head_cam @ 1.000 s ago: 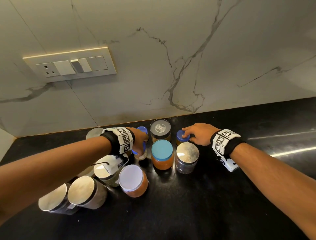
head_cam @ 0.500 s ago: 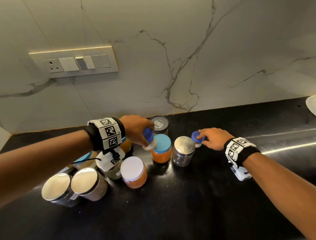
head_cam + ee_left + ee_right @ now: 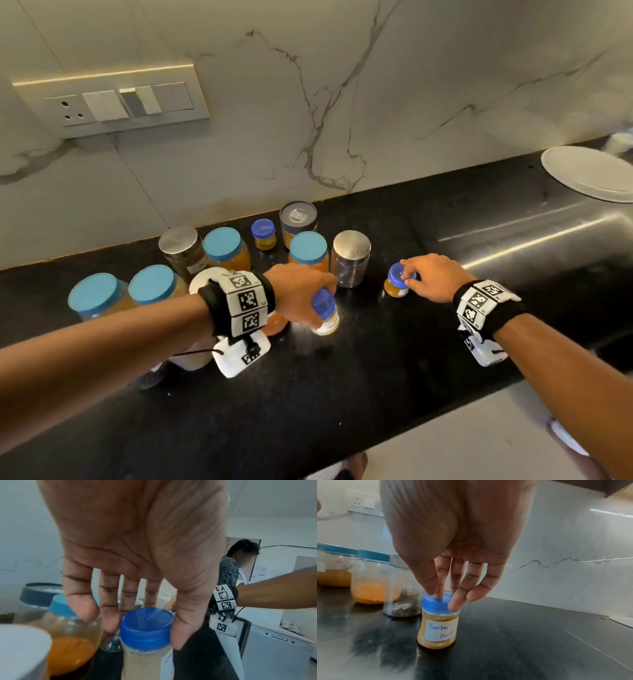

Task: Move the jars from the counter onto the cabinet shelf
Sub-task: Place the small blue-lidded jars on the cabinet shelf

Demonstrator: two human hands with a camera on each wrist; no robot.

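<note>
Two small blue-capped spice jars, one in each hand.
The left hand grips a pale-powder jar; the right hand pinches the labelled amber jar by its cap.

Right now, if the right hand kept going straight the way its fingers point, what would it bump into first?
The right hand points left, pinching the small blue-lidded jar of yellow powder. Beyond that, the clear silver-lidded jar likely comes first, though depth is unclear.

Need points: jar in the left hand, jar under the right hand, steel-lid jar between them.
left-hand jar (image 3: 145, 627), left wrist view, side of blue cap
right-hand jar (image 3: 441, 630), right wrist view, handwritten label
steel-lid jar (image 3: 351, 244), head view, top of lid
</note>
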